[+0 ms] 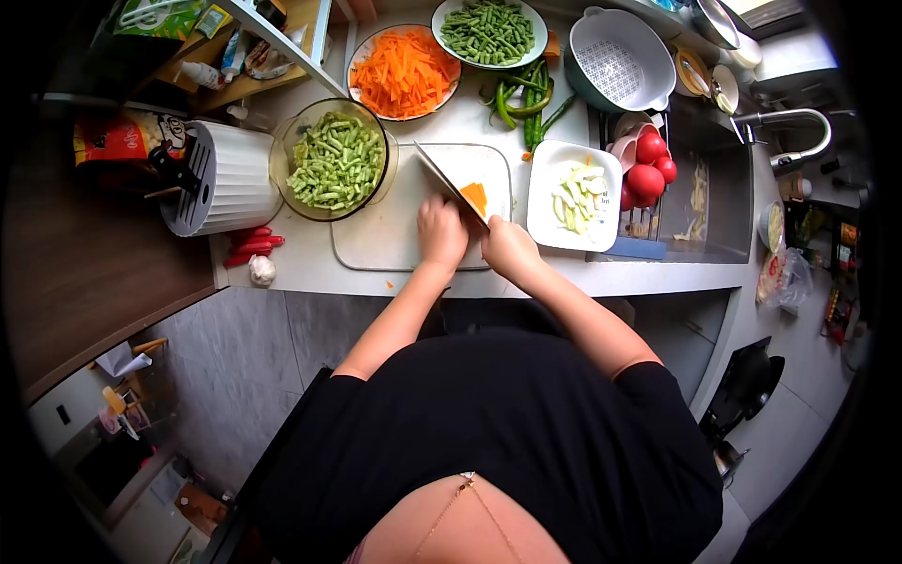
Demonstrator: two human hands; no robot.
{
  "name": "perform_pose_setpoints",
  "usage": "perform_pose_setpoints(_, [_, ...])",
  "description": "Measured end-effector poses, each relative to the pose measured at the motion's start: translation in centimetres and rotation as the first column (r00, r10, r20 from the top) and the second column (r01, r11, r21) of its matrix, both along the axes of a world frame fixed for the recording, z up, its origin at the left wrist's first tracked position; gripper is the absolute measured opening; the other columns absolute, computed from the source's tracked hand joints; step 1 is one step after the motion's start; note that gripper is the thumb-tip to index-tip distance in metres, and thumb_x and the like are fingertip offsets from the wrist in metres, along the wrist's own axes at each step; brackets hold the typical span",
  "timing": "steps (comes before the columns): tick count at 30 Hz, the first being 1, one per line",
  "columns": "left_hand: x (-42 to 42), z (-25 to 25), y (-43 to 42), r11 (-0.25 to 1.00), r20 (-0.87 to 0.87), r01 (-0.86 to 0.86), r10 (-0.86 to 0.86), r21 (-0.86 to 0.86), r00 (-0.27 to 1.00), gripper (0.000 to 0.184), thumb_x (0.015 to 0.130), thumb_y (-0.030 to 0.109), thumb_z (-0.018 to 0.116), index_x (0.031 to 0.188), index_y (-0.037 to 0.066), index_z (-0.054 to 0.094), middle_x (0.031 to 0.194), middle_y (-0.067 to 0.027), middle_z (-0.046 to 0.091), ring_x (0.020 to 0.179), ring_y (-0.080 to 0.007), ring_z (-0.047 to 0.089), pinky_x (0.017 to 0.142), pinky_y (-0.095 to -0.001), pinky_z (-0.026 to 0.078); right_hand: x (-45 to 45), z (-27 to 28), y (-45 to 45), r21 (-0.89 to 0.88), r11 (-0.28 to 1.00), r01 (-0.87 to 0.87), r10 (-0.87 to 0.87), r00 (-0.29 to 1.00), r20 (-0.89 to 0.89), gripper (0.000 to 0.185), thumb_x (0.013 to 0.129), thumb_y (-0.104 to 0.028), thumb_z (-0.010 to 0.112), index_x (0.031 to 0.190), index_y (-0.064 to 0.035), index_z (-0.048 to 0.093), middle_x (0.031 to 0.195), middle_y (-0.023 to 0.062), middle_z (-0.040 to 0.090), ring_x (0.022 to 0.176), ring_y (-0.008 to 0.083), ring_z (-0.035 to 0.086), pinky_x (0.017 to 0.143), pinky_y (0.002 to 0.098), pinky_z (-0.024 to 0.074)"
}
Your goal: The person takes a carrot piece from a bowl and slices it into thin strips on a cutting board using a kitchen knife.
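Note:
My right hand [510, 252] is closed round the handle of a broad kitchen knife [438, 171], whose blade slants up and left over a pale cutting board [371, 235]. Against the blade's left side my left hand [442, 233] rests with curled fingers; what they hold, if anything, is hidden. Orange carrot slices [474, 197] lie just right of the blade. To the left of the board, a glass bowl [388, 174] contains chopped green pieces [334, 162]. A white square dish [540, 211] with pale green slices [580, 197] stands to the right.
Behind the board are a plate of carrot strips [404, 70], a bowl of cut green beans [487, 33] and green peppers [536, 99]. Tomatoes [645, 180] and a colander [620, 61] stand near the sink [733, 207]. A knife block [235, 179], red chillies [252, 244] and garlic [263, 271] sit left.

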State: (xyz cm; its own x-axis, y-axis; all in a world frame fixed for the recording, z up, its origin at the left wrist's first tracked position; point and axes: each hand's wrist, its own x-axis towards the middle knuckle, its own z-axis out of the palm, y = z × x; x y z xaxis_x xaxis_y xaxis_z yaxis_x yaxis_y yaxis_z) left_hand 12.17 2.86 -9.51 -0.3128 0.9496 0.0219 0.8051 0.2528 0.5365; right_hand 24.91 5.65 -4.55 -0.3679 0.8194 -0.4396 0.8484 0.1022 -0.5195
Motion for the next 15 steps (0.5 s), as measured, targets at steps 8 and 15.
perform_pose_setpoints(8, [-0.7, 0.4, -0.2, 0.989, 0.042, -0.004, -0.002, 0.15, 0.999, 0.005, 0.072, 0.008, 0.063, 0.074, 0.003, 0.064, 0.086, -0.017, 0.058, 0.085, -0.0376, 0.052, 0.077, -0.0449, 0.044, -0.3, -0.1, 2.2, 0.085, 0.995, -0.054, 0.059, 0.997, -0.051, 0.024, 0.086, -0.017, 0.05, 0.082, 0.0045, 0.061, 0.071, 0.0272, 0.062, 0.068, 0.0451, 0.062, 0.066, 0.0521, 0.0496])
perform_pose_setpoints(15, [-1.8, 3.2, -1.5, 0.975, -0.161, 0.102, -0.07, 0.198, 0.984, 0.027, 0.077, 0.01, 0.065, 0.103, 0.006, 0.06, 0.107, -0.0117, 0.053, 0.101, -0.0316, 0.05, 0.092, -0.0427, 0.041, 2.4, 1.4, 2.3, 0.076, 0.992, 0.099, -0.096, 0.994, -0.048, 0.027, 0.088, -0.019, 0.05, 0.082, 0.0053, 0.06, 0.075, 0.0293, 0.062, 0.073, 0.0457, 0.061, 0.072, 0.0504, 0.0485])
